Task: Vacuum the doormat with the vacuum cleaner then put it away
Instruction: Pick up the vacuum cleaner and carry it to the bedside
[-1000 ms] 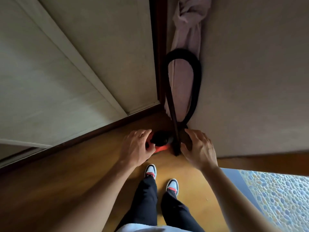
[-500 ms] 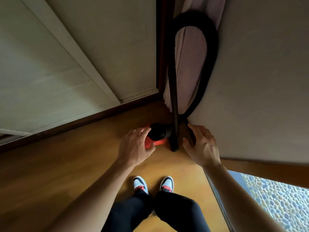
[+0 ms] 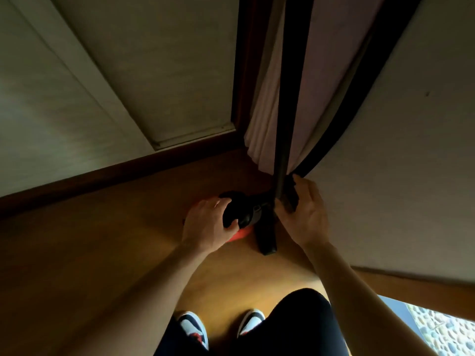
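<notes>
The vacuum point(image 3: 248, 214) is being gripped by the left hand point(image 3: 205, 224), its tube point(image 3: 289, 111) by the right hand point(image 3: 305, 217), fingers curled, likely for lifting.

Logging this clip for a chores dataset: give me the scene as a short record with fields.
place: wooden floor, in a corner by a pink curtain
vacuum cleaner: black and red, on the floor
wand: upright against the curtain
left hand: grips the top of the vacuum's body
right hand: holds a black part at the wand's foot
</notes>
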The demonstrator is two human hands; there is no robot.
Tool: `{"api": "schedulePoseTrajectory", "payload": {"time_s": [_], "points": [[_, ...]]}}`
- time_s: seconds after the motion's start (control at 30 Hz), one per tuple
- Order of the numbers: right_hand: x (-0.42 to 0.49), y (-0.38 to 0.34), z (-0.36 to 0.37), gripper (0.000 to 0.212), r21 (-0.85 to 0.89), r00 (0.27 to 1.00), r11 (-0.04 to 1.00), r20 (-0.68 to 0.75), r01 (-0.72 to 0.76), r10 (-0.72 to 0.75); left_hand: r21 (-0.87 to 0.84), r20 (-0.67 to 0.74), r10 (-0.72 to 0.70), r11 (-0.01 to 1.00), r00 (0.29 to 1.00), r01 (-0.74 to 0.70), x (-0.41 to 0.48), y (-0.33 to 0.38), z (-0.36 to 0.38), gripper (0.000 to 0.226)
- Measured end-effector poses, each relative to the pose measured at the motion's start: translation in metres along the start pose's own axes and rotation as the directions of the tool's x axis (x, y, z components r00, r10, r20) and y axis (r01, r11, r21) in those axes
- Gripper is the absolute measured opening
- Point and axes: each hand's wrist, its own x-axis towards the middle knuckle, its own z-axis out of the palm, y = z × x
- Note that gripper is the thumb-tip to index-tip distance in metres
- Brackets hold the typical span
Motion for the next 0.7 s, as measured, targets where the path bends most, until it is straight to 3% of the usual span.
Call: {"api": "schedulePoseTrajectory", "payload": {"time_s": [0.13, 0.43, 0.53, 0.63, 0.7], "points": [[0.014, 0.028, 0.052, 0.073, 0.057, 0.996, 0.998, -0.089, 0.02, -0.015, -0.008, -0.081, 0.023, 1.0, 0.996, -0.024, 0.026, -0.02, 0.063, 0.059], [0.059, 0.064, 0.118, 0.066, 0.231, 0.952, 0.963, -0.299, 0.14, -0.067, -0.121, -0.256, 0.096, 0.984, 0.962, -0.13, 0.075, -0.043, 0.163, 0.052], [0.069, 0.064, 0.126, 0.054, 0.325, 0.944, 0.93, -0.325, 0.17, -0.059, -0.192, -0.281, 0.058, 0.975, 0.958, -0.116, 0.083, -0.044, 0.173, 0.046], [0.08, 0.057, 0.127, 0.024, 0.491, 0.958, 0.866, -0.281, 0.092, 0.058, -0.219, -0.248, 0.007, 0.974, 0.969, -0.063, 0.092, -0.048, 0.175, 0.045], [0.087, 0.055, 0.13, 0.016, 0.573, 0.962, 0.819, -0.244, 0.038, 0.126, -0.213, -0.244, 0.005, 0.975, 0.97, -0.059, 0.094, -0.051, 0.175, 0.045]]}}
